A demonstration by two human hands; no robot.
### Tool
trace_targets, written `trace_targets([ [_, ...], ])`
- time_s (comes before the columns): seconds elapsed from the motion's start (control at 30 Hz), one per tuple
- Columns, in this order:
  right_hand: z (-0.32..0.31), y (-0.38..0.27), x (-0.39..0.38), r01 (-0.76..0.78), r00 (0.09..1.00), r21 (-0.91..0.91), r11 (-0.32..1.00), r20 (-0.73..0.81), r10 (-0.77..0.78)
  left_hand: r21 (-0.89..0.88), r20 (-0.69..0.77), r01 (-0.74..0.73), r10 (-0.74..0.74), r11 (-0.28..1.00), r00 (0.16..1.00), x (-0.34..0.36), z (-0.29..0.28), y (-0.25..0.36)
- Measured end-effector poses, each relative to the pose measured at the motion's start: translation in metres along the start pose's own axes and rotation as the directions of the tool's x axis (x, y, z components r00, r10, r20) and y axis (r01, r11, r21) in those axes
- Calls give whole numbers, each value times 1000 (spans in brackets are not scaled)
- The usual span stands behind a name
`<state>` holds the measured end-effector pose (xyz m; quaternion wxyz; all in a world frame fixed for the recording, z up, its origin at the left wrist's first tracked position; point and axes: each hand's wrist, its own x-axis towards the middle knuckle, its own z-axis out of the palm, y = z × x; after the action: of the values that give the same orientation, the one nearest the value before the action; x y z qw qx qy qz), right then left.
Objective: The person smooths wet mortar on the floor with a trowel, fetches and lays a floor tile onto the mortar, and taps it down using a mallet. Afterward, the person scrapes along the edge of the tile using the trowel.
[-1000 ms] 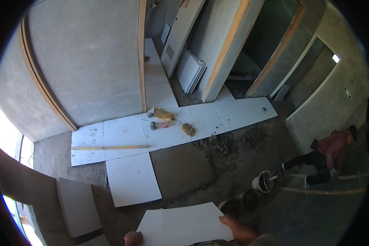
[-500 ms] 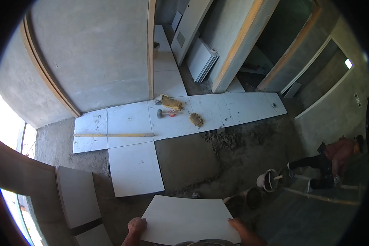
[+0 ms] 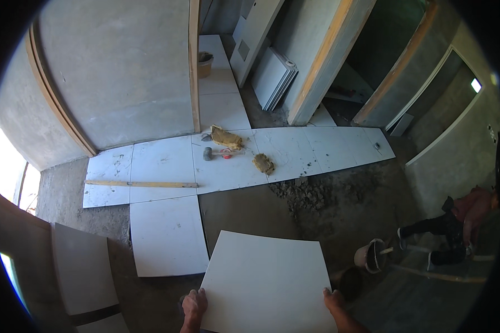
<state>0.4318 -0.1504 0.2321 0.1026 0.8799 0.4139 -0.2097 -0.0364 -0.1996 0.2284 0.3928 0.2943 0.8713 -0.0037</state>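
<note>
Between my hands I carry a large white floor tile [image 3: 266, 283], held by its two side edges. My left hand [image 3: 194, 304] is closed on its left edge, thumb on top. My right hand [image 3: 334, 301] grips the right edge the same way; the fingers beneath are hidden. Past the tile's far edge lies smoothed grey mortar [image 3: 244, 208], beside a laid white tile [image 3: 169, 236] on the left. A row of laid tiles [image 3: 161, 161] runs across behind. On it rest a mallet [image 3: 208, 154], a red round item [image 3: 226, 154] and two yellowish sponge-like lumps, one a block [image 3: 226, 137].
A wooden batten [image 3: 141, 183] lies across the left tiles. Crumbly mortar [image 3: 300, 194] is heaped beyond the smooth bed. To the right stand a bucket [image 3: 366, 258] and a co-worker [image 3: 466, 227] bending near a ladder-like wooden frame. Large tiles [image 3: 86, 266] lean at the left.
The tile in my hands has moved forward and shows more of its face. My view has shifted slightly. The co-worker stays bent at the right.
</note>
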Motion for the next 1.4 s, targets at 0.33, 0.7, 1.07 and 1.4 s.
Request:
trace_targets([
  [0.33,97,-5,38,-34,977,55,998,-211,45,51,-132,-359,363,932,922,158,106,1],
  [0.7,223,-8,36,41,849,154,987,-527,47,-90,-118,-436,425,895,897,287,149,38],
  [1.07,262,2,8,61,900,647,760,-365,238,-93,-132,-451,438,888,889,306,140,47],
  [1.4,217,-27,12,6,922,896,444,-177,344,-147,-226,-399,362,905,904,288,137,59],
])
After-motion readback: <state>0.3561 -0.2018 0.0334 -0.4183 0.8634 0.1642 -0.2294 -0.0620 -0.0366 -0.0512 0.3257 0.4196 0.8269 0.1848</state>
